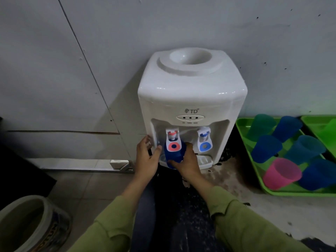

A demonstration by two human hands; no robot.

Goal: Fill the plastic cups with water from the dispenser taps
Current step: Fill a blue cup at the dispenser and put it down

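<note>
Blue cup (174, 157) sits under the red tap (173, 140) of the white dispenser (190, 99), over the drip tray (205, 161); long axis near vertical, mouth up toward the spout, the red lever covering its upper front. Right hand (189, 162) wraps the cup from the right side, fingers closed around its wall. Left hand (147, 157) is beside the dispenser's left edge, fingers loosely spread, thumb close to the cup; contact not clear. Blue tap (204, 141) is unused, just right of the cup. Green tray (244, 140) to the right holds blue, teal and one pink cup (281, 173), well apart. Bucket (31, 224) at lower left.
</note>
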